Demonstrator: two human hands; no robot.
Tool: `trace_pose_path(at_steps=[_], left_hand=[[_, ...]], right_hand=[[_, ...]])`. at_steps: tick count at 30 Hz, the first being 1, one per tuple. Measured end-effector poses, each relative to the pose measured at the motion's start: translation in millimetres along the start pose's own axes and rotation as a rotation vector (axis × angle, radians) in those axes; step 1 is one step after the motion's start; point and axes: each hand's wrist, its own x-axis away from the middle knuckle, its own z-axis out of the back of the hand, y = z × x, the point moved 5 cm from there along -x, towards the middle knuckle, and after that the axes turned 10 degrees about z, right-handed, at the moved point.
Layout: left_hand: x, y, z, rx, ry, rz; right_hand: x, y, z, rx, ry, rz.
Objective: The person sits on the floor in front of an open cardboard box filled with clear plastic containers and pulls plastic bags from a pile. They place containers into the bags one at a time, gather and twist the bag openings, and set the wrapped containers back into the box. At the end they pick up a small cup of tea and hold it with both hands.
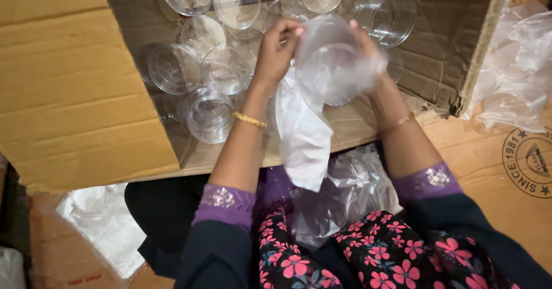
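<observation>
Both my hands hold one clear plastic jar [330, 65] still wrapped in a thin plastic bag [302, 131], over the open cardboard box [69, 88]. My left hand [277, 47] pinches the bag at the jar's upper left edge. My right hand [363, 42] grips the jar's far right side, mostly hidden behind it. The bag's loose end hangs down toward my lap. Several unwrapped clear jars [210, 114] stand inside the box, just left of and behind my hands.
More crumpled clear plastic [339, 191] lies in my lap. Another heap of plastic wrap [517, 65] sits at the right on flat cardboard [494, 151]. White plastic [106, 226] lies at the lower left. The box flap [57, 47] spreads out to the left.
</observation>
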Motion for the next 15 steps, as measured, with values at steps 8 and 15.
trace_pose_path(at_steps=[8, 15], left_hand=[[60, 91, -10, -0.091, -0.432, 0.152], [77, 76, 33, 0.113, -0.23, 0.377]], right_hand=[[110, -63, 23, 0.506, -0.06, 0.131], [65, -141, 273, 1.335, 0.419, 0.129]])
